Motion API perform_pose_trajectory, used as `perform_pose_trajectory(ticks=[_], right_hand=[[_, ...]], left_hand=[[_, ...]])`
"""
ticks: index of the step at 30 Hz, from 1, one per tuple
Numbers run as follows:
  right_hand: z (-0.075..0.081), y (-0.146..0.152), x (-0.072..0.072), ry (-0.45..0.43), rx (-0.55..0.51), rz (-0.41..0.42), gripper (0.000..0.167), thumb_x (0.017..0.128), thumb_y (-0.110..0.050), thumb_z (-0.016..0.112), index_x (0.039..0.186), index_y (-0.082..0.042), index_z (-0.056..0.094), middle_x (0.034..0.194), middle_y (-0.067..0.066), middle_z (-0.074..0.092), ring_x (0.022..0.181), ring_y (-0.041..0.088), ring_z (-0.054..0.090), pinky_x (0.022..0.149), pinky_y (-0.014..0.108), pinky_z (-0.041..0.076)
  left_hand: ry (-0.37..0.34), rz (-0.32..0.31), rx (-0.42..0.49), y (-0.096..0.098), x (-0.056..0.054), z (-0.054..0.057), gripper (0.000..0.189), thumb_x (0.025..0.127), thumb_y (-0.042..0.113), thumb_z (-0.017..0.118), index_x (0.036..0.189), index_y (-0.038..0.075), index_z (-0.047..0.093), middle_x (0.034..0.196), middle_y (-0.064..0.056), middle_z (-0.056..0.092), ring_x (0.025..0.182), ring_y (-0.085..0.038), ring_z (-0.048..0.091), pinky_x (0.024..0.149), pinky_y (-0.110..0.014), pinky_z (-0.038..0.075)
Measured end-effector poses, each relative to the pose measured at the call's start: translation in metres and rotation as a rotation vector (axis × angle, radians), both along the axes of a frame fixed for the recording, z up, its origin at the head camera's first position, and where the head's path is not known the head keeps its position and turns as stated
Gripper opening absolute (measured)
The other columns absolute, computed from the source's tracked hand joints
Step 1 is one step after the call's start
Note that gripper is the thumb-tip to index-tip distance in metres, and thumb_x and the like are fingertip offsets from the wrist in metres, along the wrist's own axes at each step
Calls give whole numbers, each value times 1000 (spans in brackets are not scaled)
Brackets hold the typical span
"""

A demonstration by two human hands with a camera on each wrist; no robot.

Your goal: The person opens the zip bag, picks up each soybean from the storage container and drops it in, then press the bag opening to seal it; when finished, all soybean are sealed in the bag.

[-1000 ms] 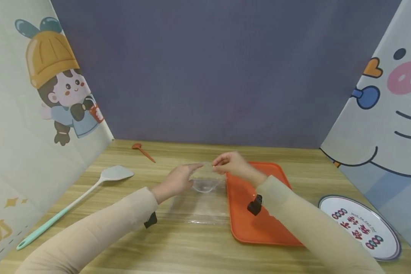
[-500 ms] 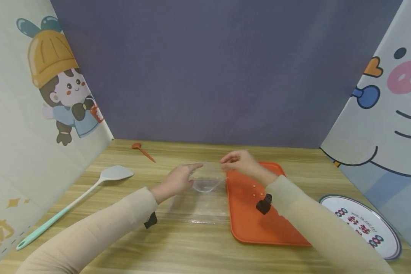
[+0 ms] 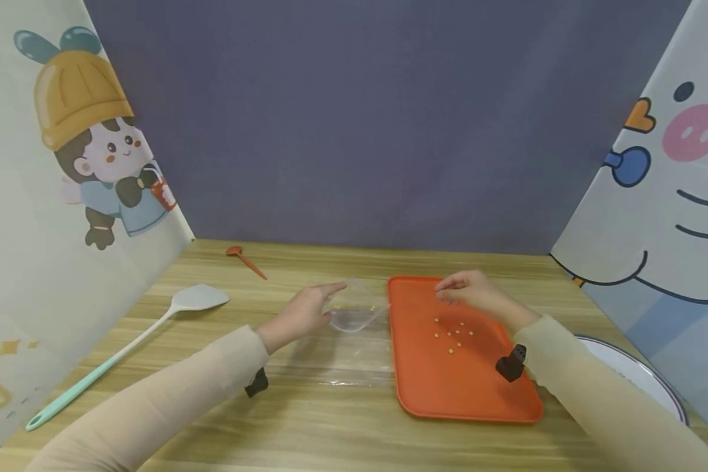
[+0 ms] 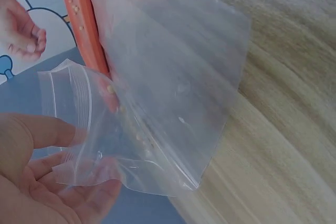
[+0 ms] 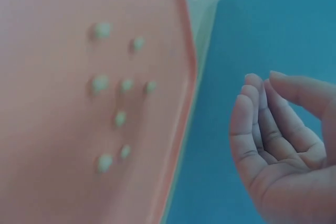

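Note:
My left hand (image 3: 303, 316) grips the clear zip-lock bag (image 3: 351, 357) near its upper left edge, thumb and fingers around the plastic. The left wrist view shows the zip strip by the fingertips and several small yellow beans (image 4: 138, 137) down in the fold of the bag. My right hand (image 3: 476, 294) hovers over the far part of the orange tray (image 3: 425, 387). Its fingers curve loosely toward the thumb, with nothing visible between them. Several pale-yellow beans (image 3: 449, 334) lie scattered on the tray, nearer to me than this hand.
A white plate (image 3: 625, 373) with a dark rim sits at right, partly behind the right sleeve. At left lie a spatula (image 3: 197, 298) with a mint handle and a small red spoon (image 3: 249, 263). A dark panel stands at the back, printed panels at both sides.
My right hand has moved right, from the bag's mouth to above the tray, uncovering more beans. The left hand stays at the bag, whose right upper edge has dropped a little.

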State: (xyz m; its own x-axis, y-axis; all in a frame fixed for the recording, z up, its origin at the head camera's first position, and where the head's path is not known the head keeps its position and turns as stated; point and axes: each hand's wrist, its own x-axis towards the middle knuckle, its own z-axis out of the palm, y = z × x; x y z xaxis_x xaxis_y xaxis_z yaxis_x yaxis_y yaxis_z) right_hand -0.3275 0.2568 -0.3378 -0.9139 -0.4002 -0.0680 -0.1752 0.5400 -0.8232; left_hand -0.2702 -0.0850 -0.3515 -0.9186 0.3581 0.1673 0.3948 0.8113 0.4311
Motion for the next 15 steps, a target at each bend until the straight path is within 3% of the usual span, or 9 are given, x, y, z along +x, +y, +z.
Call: perform_pose_trajectory(ticks=[3, 10, 15], right_hand=[[-4, 11, 1, 1, 12, -9, 35, 92, -19, 65, 117, 6, 64, 109, 18, 70, 94, 32, 65, 85, 47, 55], [-16, 24, 1, -29, 91, 11, 36, 91, -16, 67, 118, 7, 62, 112, 18, 69, 86, 24, 65, 78, 39, 56], [-28, 22, -3, -20, 98, 43, 33, 88, -12, 69, 115, 7, 64, 109, 19, 69, 88, 20, 66, 75, 38, 57]], left_hand=[[-19, 10, 11, -1, 0, 0, 68, 80, -7, 66, 143, 7, 46, 141, -16, 53, 77, -23, 60, 76, -32, 53], [-35, 31, 19, -2, 0, 0, 69, 80, -5, 67, 144, 10, 46, 140, -16, 54, 99, -27, 63, 75, -30, 52], [-58, 29, 39, -2, -1, -3, 71, 81, -6, 66, 146, 11, 43, 145, -14, 49, 97, -28, 63, 74, -29, 53]])
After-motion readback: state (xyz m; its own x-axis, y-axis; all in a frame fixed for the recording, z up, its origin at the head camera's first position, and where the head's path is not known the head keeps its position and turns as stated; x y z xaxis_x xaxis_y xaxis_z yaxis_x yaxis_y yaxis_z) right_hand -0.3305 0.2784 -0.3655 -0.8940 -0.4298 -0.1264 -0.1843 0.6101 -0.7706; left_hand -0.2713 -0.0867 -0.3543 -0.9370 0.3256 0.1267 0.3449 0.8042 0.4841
